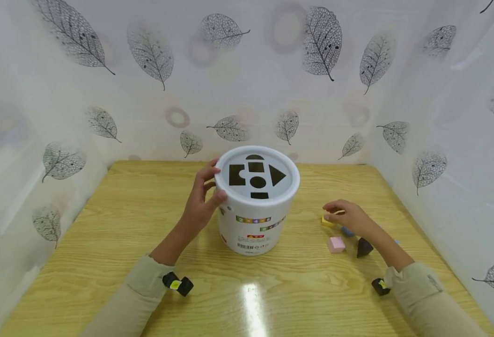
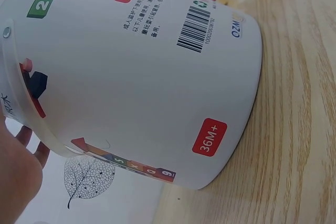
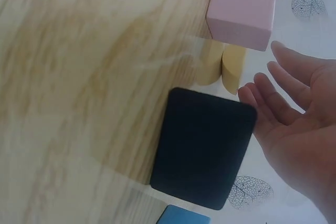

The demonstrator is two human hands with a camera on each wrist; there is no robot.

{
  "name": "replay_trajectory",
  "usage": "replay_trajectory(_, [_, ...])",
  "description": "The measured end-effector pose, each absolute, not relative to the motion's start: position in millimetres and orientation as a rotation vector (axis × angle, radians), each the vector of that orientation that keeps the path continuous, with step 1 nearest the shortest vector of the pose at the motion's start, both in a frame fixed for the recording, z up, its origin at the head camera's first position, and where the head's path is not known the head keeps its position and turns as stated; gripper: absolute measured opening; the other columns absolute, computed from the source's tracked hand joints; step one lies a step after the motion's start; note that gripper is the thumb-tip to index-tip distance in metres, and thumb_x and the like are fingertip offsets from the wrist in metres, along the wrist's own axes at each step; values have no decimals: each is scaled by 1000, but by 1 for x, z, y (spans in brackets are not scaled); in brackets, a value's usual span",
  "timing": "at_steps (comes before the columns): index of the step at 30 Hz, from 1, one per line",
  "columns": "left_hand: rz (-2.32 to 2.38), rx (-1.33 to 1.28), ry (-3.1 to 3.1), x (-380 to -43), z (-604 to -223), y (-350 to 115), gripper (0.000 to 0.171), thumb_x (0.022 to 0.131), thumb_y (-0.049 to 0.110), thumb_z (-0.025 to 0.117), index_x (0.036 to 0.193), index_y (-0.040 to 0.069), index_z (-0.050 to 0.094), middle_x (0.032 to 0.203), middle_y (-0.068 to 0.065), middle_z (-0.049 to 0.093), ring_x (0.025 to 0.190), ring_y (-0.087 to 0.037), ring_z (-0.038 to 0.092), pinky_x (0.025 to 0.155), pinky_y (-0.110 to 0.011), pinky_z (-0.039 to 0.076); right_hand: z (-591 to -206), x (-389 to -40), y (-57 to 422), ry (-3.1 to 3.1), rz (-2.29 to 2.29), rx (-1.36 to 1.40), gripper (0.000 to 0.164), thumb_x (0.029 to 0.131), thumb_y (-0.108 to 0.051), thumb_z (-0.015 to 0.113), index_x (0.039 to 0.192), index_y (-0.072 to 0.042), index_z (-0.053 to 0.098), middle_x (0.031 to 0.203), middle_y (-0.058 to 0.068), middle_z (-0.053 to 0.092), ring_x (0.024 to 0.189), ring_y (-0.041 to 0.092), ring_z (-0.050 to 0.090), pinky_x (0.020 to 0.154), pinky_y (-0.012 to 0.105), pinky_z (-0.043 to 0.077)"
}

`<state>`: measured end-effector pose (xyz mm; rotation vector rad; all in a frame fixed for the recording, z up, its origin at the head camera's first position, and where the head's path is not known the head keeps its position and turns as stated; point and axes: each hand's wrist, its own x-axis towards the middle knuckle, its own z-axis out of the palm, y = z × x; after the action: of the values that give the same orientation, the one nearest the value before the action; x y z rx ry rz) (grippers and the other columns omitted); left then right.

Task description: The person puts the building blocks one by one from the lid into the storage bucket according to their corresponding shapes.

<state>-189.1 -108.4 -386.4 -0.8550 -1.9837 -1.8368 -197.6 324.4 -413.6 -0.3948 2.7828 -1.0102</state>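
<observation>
In the head view a white shape-sorter bucket (image 1: pixel 229 227) stands upright mid-table, with cut-out holes in its lid (image 1: pixel 236 193). My left hand (image 1: pixel 200 203) grips the rim from the left, thumb in front and fingers behind. To the right, my right hand (image 1: pixel 352 217) hovers beside a yellow block (image 1: pixel 326 222). Its fingers are apart in the right wrist view, with nothing held. A pink cube (image 1: pixel 336 245), a black triangular block (image 1: pixel 363 248) and a partly hidden blue block (image 1: pixel 347 231) lie beneath and around that hand. The yellow block (image 3: pixel 233 66) shows a curved notch.
Another bit of blue (image 1: pixel 396 242) peeks out beyond the right forearm. The wooden table (image 1: pixel 145 224) is bordered at the back and sides by a pale leaf-print curtain (image 1: pixel 238 93). A black wrist camera (image 1: pixel 178 284) sits at the left cuff.
</observation>
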Motion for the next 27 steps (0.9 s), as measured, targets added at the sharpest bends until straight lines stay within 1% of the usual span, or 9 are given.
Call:
replay_trajectory(5, [-1845, -854, -1982, -190, -388, -108, 70, 94, 58, 61, 140, 10, 39, 164, 3, 27, 135, -22, 40, 109, -36, 38, -415, -196, 323, 2782, -971, -372, 42, 99, -22, 65, 132, 3, 58, 132, 26, 59, 118, 46, 59, 95, 51, 54])
replay_trajectory(10, [-1849, -856, -1976, -190, -388, -108, 70, 94, 57, 62, 141, 10, 39, 164, 3, 28, 135, -22, 40, 110, -41, 37, -418, -196, 324, 2799, -930, -387, 39, 98, -18, 66, 131, 4, 60, 128, 25, 62, 115, 44, 61, 95, 51, 54])
replay_trajectory(17, [-1846, -853, -1986, -188, -386, -108, 72, 94, 60, 61, 142, 11, 38, 164, 4, 27, 135, -22, 40, 108, -32, 39, -421, -197, 326, 2833, -846, -431, 38, 96, -16, 68, 129, 3, 62, 127, 22, 63, 114, 41, 60, 96, 53, 52])
replay_trajectory(22, [-1851, -850, -1989, -188, -385, -108, 73, 93, 61, 61, 142, 11, 38, 164, 5, 26, 135, -22, 41, 108, -33, 39, -422, -198, 325, 2841, -804, -467, 40, 94, -10, 70, 130, 4, 61, 124, 21, 63, 116, 43, 59, 96, 55, 51])
replay_trajectory(27, [-1848, -845, -1996, -188, -384, -109, 75, 93, 62, 60, 142, 11, 38, 164, 5, 26, 134, -23, 41, 108, -33, 39, -421, -198, 324, 2847, -777, -489, 45, 93, -6, 70, 135, 5, 57, 128, 25, 62, 119, 46, 58, 98, 57, 50])
